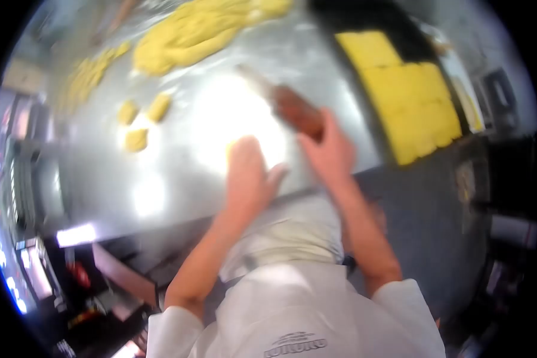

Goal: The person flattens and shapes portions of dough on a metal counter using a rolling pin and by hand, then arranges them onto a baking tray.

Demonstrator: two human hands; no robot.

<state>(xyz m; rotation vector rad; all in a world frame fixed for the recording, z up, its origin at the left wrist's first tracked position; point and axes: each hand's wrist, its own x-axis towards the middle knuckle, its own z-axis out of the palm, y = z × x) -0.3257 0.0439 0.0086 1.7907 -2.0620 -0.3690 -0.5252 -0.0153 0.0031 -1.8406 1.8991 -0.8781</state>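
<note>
My right hand (331, 152) is closed round a reddish-brown rolling pin (298, 110), which slants up and left over the steel table and is smeared by motion. To its left, my left hand (247, 176) reaches down to the table with the thumb spread from the fingers. A small bit of yellow dough (229, 150) shows at the edge of its fingertips; the rest is hidden by the hand and strong glare. Farther left lie three small dough pieces: one round (136, 139), one at the back left (127, 112) and one oblong (159, 107).
A large mass of yellow dough (191, 39) spreads over the back of the steel table (179, 197). Dough scraps (89, 74) lie at the far left. On the right, flat yellow dough sheets (409, 95) cover part of a black tray (370, 15).
</note>
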